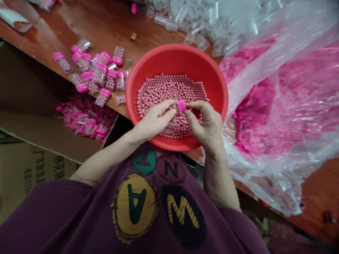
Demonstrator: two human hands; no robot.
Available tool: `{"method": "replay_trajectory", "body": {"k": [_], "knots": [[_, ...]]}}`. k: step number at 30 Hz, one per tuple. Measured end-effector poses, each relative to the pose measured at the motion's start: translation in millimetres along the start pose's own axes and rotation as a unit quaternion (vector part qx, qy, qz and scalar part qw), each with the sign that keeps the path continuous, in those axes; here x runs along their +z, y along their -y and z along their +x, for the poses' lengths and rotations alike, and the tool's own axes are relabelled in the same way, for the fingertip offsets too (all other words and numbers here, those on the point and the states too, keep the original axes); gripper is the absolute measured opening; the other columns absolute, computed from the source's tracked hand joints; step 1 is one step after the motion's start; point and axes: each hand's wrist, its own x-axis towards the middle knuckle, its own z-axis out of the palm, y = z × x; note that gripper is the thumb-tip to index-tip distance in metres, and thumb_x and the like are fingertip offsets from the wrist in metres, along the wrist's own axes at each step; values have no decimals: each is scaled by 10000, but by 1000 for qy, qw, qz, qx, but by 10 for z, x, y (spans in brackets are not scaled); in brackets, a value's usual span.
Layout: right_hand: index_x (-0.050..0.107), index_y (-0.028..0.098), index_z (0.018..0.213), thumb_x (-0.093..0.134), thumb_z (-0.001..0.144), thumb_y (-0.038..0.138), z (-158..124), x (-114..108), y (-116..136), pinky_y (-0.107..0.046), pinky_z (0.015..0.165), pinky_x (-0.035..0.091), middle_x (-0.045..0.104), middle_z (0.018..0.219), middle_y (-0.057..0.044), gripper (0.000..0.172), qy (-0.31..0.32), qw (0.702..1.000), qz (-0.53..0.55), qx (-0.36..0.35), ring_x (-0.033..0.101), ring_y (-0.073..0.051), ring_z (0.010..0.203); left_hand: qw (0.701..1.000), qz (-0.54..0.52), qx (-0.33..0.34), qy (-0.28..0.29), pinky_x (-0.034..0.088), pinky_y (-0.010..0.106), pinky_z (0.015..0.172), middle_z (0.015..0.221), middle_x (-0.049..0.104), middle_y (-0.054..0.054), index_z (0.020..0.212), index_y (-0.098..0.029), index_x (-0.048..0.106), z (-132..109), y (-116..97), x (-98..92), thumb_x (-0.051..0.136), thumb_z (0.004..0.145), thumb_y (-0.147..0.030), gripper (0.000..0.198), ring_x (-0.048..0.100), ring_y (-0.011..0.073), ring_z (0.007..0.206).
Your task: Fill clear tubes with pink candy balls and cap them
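Over a red basin (219,77) of small pink balls (169,88), my left hand (153,121) grips a small clear container (174,107) between thumb and fingers. My right hand (205,123) pinches the bright pink cap (181,105) at the container's right end. The cap sits on or against the mouth; whether it is fully seated I cannot tell. Pink balls show through the container wall, partly hidden by my left fingers.
Several filled, pink-capped containers (100,72) lie left of the basin. Below them, a cardboard box (31,120) holds a pile of others (87,121). Clear empty containers (182,17) lie behind the basin. A plastic bag (265,176) of pink caps (291,106) is at right.
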Motion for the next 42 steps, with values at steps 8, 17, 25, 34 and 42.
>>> {"method": "replay_trajectory", "body": {"k": [8,17,25,34,42], "knots": [[688,302,1570,519,1130,275,-113,83,-24,-485,1014,660,796,1326,-111,473,38,997,-48,-51,764,-272,1172,997,78,17,8,479,247,666,841,649,3,990,-185,758,-12,65,-25,607,1056,-197,165,576,126,711],[636,316,1587,466,1158,341,-119,154,-4,-528,1086,650,756,1367,-109,463,36,999,-22,-26,734,-285,1247,998,-20,-46,-26,511,222,664,859,685,11,976,-177,778,19,49,-8,680,1020,-196,109,601,115,713],[565,365,1461,615,1119,564,-78,189,-113,-453,997,689,730,1327,-98,399,-106,985,54,123,730,-246,1153,996,-52,-71,-12,538,200,641,875,728,20,944,-170,797,18,4,-21,754,990,-216,78,644,99,701],[535,207,1591,832,916,426,-189,377,29,-732,1212,503,654,1478,-219,770,10,988,-152,-3,617,-446,1377,993,-67,-93,-42,548,185,671,775,719,5,839,-142,750,20,-22,41,748,967,-137,128,661,98,708],[455,199,1569,707,925,315,-161,502,-81,-667,1032,590,644,1291,-169,701,-59,973,-198,-102,637,-381,1169,993,-78,-89,-23,561,178,670,788,742,10,865,-134,754,19,-7,25,725,979,-134,117,679,90,696]]}}
